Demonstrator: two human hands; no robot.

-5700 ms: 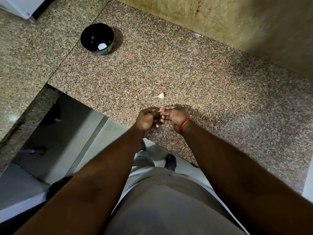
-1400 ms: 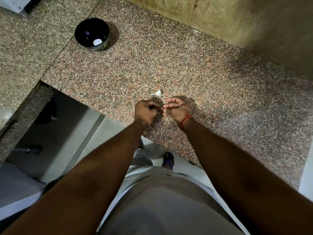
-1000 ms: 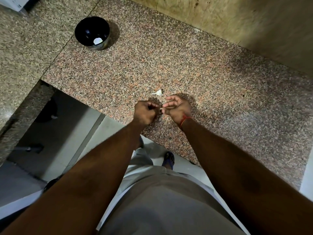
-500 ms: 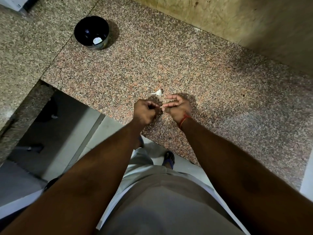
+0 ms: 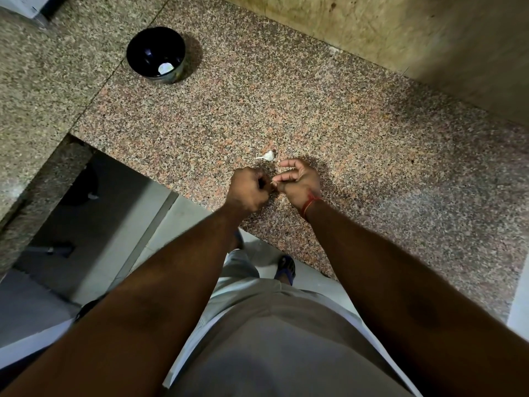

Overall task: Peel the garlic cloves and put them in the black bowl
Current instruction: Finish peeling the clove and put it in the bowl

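Both hands near surface's front edge: left hand (image 5: 247,190) curled, right hand (image 5: 299,181) pinching garlic clove (image 5: 274,183) between them. Black bowl (image 5: 156,57) far-left corner. Risk: slippery clove popping over the edge.

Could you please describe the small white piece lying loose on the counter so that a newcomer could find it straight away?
Start at the speckled pink granite counter and go to its near edge, where the two hands meet. Just beyond the right hand lies a small white garlic piece with a thin pointed tail. It lies bare on the stone, unlike the white piece inside the far black bowl.
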